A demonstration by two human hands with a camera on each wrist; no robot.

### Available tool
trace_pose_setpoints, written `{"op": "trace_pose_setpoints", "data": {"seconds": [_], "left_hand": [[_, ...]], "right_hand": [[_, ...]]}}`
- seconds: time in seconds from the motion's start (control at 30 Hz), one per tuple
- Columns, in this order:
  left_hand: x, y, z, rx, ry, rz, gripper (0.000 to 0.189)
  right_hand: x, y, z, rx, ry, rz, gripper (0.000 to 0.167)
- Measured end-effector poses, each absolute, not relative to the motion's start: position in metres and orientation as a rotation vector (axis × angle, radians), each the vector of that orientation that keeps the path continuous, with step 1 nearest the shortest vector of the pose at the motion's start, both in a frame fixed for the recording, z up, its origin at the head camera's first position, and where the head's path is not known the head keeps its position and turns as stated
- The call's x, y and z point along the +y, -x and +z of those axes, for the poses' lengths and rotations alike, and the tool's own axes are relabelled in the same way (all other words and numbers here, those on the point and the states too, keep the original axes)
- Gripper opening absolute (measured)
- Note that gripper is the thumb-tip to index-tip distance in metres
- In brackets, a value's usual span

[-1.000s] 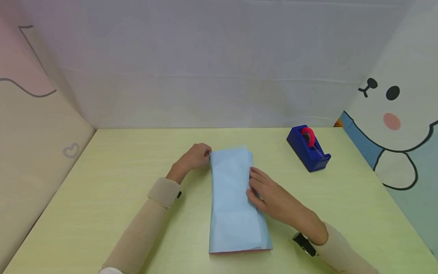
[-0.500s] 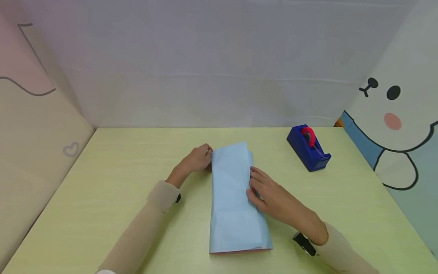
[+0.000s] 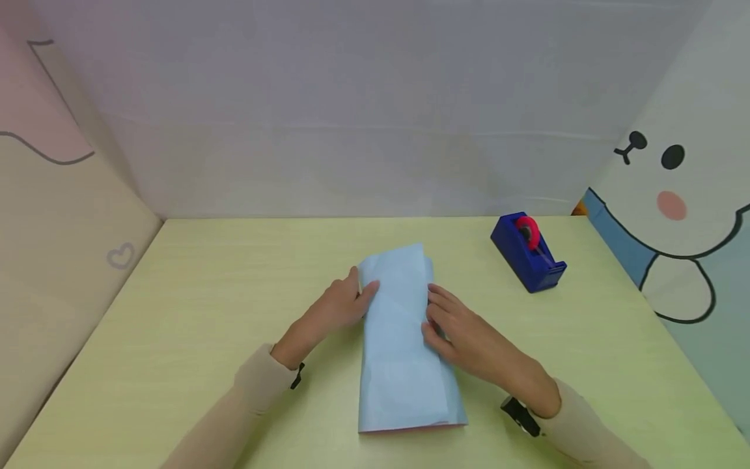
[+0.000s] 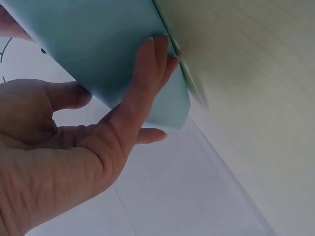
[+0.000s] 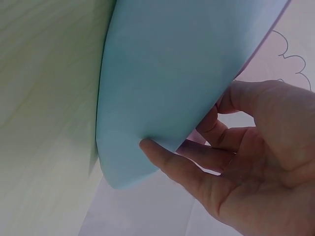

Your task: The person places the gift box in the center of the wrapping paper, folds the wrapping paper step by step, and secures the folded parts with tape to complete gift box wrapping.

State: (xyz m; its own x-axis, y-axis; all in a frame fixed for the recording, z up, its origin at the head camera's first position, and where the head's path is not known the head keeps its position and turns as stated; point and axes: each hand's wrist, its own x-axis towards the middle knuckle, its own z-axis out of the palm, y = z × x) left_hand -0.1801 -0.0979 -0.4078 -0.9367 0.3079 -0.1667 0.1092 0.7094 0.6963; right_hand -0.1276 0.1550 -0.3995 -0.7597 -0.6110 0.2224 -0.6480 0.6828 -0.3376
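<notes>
A light-blue folded paper [image 3: 398, 365] with a pinkish underside lies lengthwise at the table's middle, raised off the surface along its sides. My left hand [image 3: 340, 303] is at its upper left edge. In the left wrist view the fingers [image 4: 140, 78] lie extended along the paper's side, while the thumb is at the upper edge. On the right edge, my right hand [image 3: 463, 332] holds the paper with bent fingers. The right wrist view shows one finger [image 5: 170, 162] against the paper's side and others curled at the edge, partly hidden.
A blue tape dispenser [image 3: 527, 257] with a red-cored roll stands at the back right of the pale yellow-green table [image 3: 234, 260]. A white wall [image 3: 351, 130] rises behind, with cartoon-printed panels at both sides.
My left hand has slid down the paper's left edge toward me, its thumb now over the paper. The paper's top corner has lifted slightly. The right hand stays put.
</notes>
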Motion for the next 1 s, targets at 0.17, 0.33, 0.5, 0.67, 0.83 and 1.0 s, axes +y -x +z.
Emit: {"op": "trace_pose_setpoints", "data": {"seconds": [0.17,0.33,0.5,0.67,0.83,1.0], "left_hand": [[-0.091,0.166,-0.411,2.633,-0.353,1.086,0.051],[-0.090,0.162,-0.412,2.574,-0.371,1.201,0.045],[-0.090,0.163,-0.415,2.564,-0.396,1.253,0.048],[-0.087,0.158,-0.415,2.599,-0.369,1.225,0.066],[-0.083,0.143,-0.414,2.711,-0.379,1.086,0.080],[-0.078,0.121,-0.410,2.887,-0.485,0.923,0.075]], "right_hand": [[0.155,0.127,-0.400,-2.803,-1.040,0.605,0.010],[0.156,0.127,-0.401,-2.801,-1.036,0.590,0.010],[0.157,0.127,-0.402,-2.779,-1.045,0.577,0.010],[0.157,0.127,-0.402,-2.756,-1.061,0.589,0.010],[0.156,0.128,-0.401,-2.743,-1.071,0.595,0.011],[0.155,0.128,-0.400,-2.759,-1.060,0.585,0.011]]}}
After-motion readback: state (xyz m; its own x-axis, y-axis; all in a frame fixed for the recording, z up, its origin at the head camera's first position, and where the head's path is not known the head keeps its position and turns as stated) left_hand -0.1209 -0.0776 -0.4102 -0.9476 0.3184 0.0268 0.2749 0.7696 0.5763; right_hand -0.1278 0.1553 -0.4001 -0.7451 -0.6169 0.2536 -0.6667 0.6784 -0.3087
